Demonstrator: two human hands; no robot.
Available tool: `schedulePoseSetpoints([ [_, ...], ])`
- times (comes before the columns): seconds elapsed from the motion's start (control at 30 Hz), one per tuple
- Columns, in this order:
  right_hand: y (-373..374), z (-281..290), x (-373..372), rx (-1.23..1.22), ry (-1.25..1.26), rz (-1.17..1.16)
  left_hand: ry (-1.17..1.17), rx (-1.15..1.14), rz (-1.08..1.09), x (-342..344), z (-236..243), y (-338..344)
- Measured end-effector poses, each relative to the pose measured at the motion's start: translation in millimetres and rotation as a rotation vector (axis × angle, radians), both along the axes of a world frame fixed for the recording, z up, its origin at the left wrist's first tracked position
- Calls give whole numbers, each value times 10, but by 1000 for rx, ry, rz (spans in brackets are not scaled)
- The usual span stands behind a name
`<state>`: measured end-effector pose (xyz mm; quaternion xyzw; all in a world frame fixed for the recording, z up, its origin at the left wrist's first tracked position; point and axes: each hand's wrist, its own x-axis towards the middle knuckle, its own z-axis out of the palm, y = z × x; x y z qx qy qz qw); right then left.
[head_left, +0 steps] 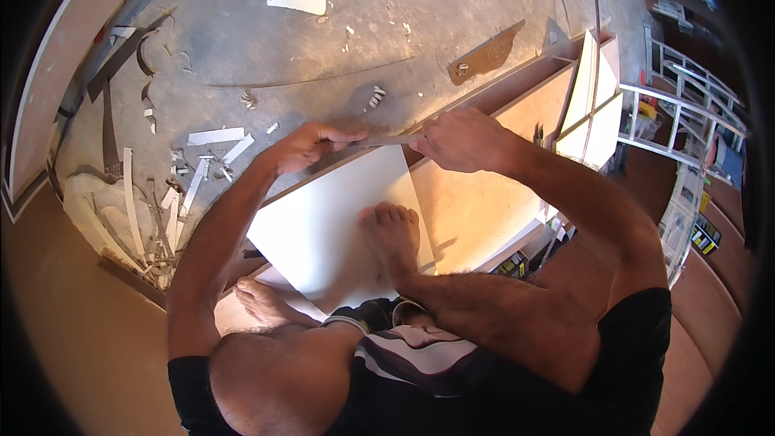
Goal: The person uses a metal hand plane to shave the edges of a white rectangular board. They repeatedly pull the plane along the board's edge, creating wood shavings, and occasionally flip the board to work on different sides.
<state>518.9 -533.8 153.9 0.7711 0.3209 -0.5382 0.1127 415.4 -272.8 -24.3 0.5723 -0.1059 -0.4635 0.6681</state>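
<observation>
White panel (323,210), floor (262,40) — mottled grey

Strip (387,142), partly hidden from me by the right hand (463,139); shirt (525,400), cut off by the lower edge.

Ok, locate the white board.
In the head view, the white board lies near the centre, under the right foot and left of the tan panel.

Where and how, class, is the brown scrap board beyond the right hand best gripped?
Probably pinch the brown scrap board by its tapered right end, the right hand coming from above once free, thumb and fingers on opposite edges: the board lies flat on the floor, narrows there, and small pale bits sit at its left end.
</observation>
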Motion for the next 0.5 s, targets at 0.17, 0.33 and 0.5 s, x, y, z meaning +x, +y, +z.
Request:
schedulePoseSetpoints([
  [0.17, 54, 5, 156, 125, -78, -5, -58, 133, 109, 18, 177, 185],
  [0.33, 219, -419, 465, 186, 37, -227, -452, 448, 258, 36, 729, 780],
  [0.5, 778, -1336, -106, 580, 565, -507, -343, 774, 61, -437, 1684, 1376],
])
